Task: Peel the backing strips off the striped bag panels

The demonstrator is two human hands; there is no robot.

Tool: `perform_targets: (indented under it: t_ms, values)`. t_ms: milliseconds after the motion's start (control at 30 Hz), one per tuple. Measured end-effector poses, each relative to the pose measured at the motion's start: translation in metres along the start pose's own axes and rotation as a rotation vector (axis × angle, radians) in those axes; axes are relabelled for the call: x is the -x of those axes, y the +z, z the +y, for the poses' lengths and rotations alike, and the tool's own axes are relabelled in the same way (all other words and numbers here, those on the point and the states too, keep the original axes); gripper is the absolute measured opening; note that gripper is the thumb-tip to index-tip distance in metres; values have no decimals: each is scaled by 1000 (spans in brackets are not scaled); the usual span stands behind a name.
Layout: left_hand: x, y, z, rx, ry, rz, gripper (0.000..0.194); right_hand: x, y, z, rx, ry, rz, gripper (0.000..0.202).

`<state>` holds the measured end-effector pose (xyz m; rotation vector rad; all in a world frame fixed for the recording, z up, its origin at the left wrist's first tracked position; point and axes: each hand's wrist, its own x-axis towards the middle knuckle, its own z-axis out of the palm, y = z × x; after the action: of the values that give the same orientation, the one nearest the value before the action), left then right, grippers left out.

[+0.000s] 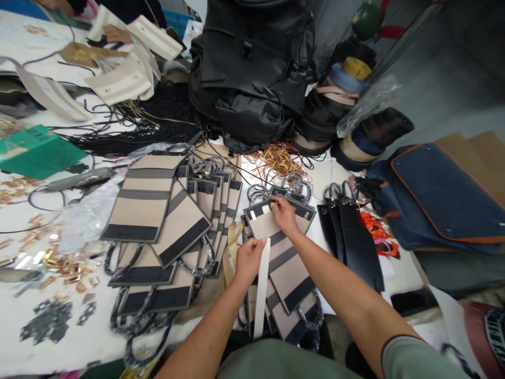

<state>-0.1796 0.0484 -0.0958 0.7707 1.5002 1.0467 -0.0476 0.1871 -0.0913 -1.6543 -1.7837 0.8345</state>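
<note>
My left hand (251,258) pinches the upper end of a pale strip (261,295), which hangs down toward my lap. Farther up, my right hand (284,215) has its fingers together at the dark top edge of a beige and black panel (290,271); whatever lies under its fingertips is too small to name. Small whitish pieces sit on that dark edge beside the fingers. The panel rests on others like it, with plastic-wrapped loop handles (298,188) at their top.
Stacked panels (138,202) lie left, near gold metal pieces (71,263). A black backpack (252,68) stands behind, beside strap rolls (339,95). Black pieces (351,231) and a navy bag (445,189) are right. Another person's hand (117,35) holds pale pieces at upper left.
</note>
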Motion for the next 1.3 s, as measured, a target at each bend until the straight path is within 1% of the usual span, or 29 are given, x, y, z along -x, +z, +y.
perform_targets:
  t_ms: [33, 67, 167, 200, 233, 267, 333, 367, 433, 500, 533, 600, 667, 733, 800, 867, 933, 1000, 1033, 1100, 1167, 1233, 1300]
  values:
    - [2, 0, 3, 47, -34, 19, 47, 5, -5, -4, -74, 26, -50, 38]
    - [4, -1, 7, 100, -76, 36, 48, 13, -10, -9, -160, 53, -141, 41]
    - [10, -1, 19, 193, -174, 36, 50, 44, -26, -24, -419, 125, -538, 44]
    - [12, -2, 22, 186, -178, 26, 51, 54, -30, -28, -484, 146, -626, 41]
    - [14, -2, 25, 159, -163, 10, 53, 62, -34, -31, -529, 165, -661, 38]
    - [15, -2, 28, 121, -125, -6, 53, 69, -37, -34, -550, 177, -648, 35]
    - [18, -2, 32, 36, 5, -23, 45, 76, -43, -39, -537, 168, -558, 32]
    - [19, -2, 34, -2, 82, -26, 40, 77, -46, -40, -515, 148, -519, 33]
    - [22, -2, 36, -52, 203, -40, 41, 78, -54, -43, -469, 95, -507, 41]
    - [24, -2, 39, -88, 236, -68, 38, 78, -63, -46, -405, 40, -524, 44]
    - [26, -2, 40, -113, 234, -81, 33, 79, -67, -49, -345, 2, -522, 40]
    - [28, -2, 45, -181, 234, -81, 22, 80, -76, -57, -169, -111, -496, 25]
    - [31, -2, 50, -266, 259, -59, 18, 81, -85, -67, 38, -251, -473, 14]
    - [33, -2, 54, -338, 297, -39, 17, 79, -90, -79, 214, -361, -469, 10]
    - [32, -5, 56, -402, 341, -30, 16, 77, -92, -87, 348, -435, -475, 10]
    - [31, -10, 58, -470, 383, -20, 17, 74, -88, -92, 439, -491, -481, 10]
    - [30, -16, 58, -542, 423, 5, 19, 71, -81, -93, 483, -526, -490, 10]
    - [29, -23, 57, -610, 467, 41, 19, 65, -69, -89, 485, -525, -480, 10]
    - [30, -25, 56, -639, 493, 47, 19, 61, -61, -86, 469, -501, -453, 11]
    - [32, -28, 54, -670, 544, 22, 19, 49, -42, -77, 370, -402, -378, 15]
    - [32, -28, 49, -616, 556, -23, 18, 35, -21, -65, 178, -259, -325, 18]
    - [28, -27, 40, -473, 490, -7, 16, 21, 0, -54, 3, -137, -323, 19]
    - [19, -29, 28, -313, 354, 72, 13, 13, 19, -45, -28, -64, -308, 19]
